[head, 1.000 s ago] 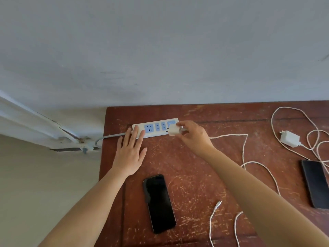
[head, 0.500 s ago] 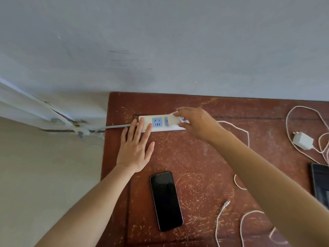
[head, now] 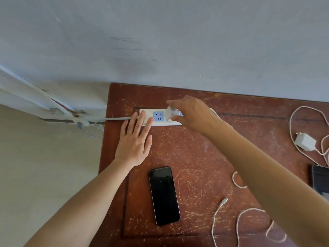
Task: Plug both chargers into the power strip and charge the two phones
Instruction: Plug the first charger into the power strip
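Observation:
A white power strip (head: 158, 123) with blue sockets lies at the back of the brown table (head: 195, 157). My left hand (head: 135, 139) rests flat with spread fingers, its fingertips on the strip's left end. My right hand (head: 192, 113) pinches a white charger (head: 171, 113) and holds it on the strip, right of a free blue socket (head: 158, 116). A black phone (head: 163, 195) lies face up near the front. A second white charger (head: 305, 142) lies at the right. A second dark phone (head: 320, 180) shows at the right edge, partly cut off.
White cables loop over the table's right side, with a free plug end (head: 224, 201) near the front. The strip's grey cord (head: 114, 119) runs left off the table toward the wall. The table's left edge drops to the floor.
My right hand has brought the charger from the strip's right end to a socket nearer the middle. My left hand stays on the strip's left end. The view has shifted closer.

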Demonstrator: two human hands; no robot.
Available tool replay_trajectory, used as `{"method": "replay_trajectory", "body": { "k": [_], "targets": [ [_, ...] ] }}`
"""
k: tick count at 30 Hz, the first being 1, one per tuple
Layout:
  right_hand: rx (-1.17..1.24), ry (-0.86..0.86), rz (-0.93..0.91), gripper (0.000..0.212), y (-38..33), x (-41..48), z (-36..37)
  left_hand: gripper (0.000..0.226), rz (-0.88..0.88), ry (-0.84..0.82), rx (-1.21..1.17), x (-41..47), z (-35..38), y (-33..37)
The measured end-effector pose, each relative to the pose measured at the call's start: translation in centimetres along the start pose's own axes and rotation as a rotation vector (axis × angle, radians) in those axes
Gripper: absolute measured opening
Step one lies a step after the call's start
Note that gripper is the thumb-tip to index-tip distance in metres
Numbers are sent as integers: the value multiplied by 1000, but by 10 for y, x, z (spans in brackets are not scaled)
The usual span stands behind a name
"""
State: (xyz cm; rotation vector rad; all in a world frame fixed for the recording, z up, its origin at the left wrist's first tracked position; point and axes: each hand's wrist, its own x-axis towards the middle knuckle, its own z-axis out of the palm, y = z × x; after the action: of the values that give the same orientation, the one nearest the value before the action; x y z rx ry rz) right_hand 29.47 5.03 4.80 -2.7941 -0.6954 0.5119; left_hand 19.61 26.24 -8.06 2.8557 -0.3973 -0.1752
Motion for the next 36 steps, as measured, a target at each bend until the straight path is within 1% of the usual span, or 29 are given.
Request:
{"method": "replay_trajectory", "body": {
  "k": [5, 11, 14, 21, 23, 25, 27, 28, 30, 31, 33, 36],
  "targets": [
    [-84, -14, 16, 51, 8, 2, 5, 60, 3, 11, 9, 1, 2, 0],
    [-202, 17, -142, 34, 1, 3, 14, 60, -2, 28, 26, 0, 4, 0],
    [-234, -1, -157, 31, -3, 13, 16, 62, -21, 41, 15, 1, 4, 2],
    [-115, 103, -127, 37, 1, 2, 31, 63, -37, 27, 71, 1, 3, 4],
    [-118, 97, -110, 41, -1, 1, 25, 64, -55, -7, 104, 1, -1, 9],
    [-173, 106, -103, 50, -3, -5, 19, 67, -92, -49, 127, 0, -11, 18],
    [-214, 195, -94, 61, -3, -21, 17, 66, -130, -61, 146, -4, -25, 29],
    [-183, 288, -76, 61, -1, -33, 19, 64, -155, -34, 140, -10, -31, 36],
    [-68, 499, -35, 53, 9, -64, 23, 61, -226, 60, 89, -30, -39, 53],
    [-30, 548, -19, 49, 15, -80, 26, 61, -261, 95, 58, -41, -41, 65],
    [-10, 534, -9, 46, 30, -112, 31, 61, -298, 107, 31, -62, -40, 90],
    [-12, 462, 0, 45, 53, -155, 47, 62, -319, 68, 45, -86, -37, 128]
  ]
}}
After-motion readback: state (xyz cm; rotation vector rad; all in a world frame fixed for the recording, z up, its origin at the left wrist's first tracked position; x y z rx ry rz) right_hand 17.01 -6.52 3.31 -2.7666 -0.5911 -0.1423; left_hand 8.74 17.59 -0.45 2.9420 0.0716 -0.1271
